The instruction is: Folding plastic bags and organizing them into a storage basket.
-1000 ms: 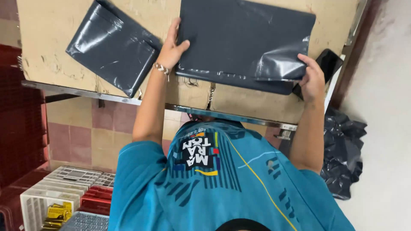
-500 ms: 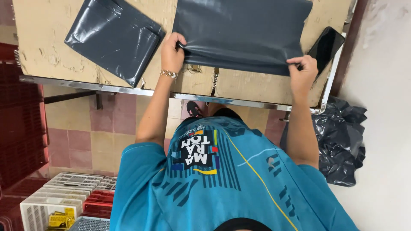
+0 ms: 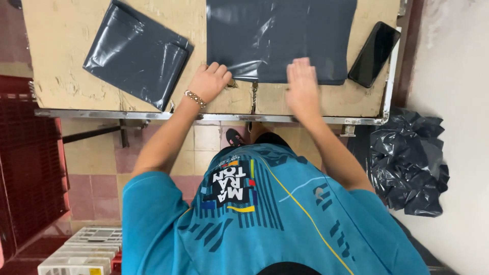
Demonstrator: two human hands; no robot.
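A large dark grey plastic bag (image 3: 280,38), glossy and slightly creased, is spread flat on the worn table (image 3: 61,51). The right hand (image 3: 303,84) is laid open, palm down, on its near edge. The left hand (image 3: 210,81) is curled loosely at the bag's near-left corner, gripping nothing visible.

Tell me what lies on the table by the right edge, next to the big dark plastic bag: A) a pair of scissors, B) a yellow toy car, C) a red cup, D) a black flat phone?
D: a black flat phone lies on the worn tan table, just right of the big dark grey plastic bag.
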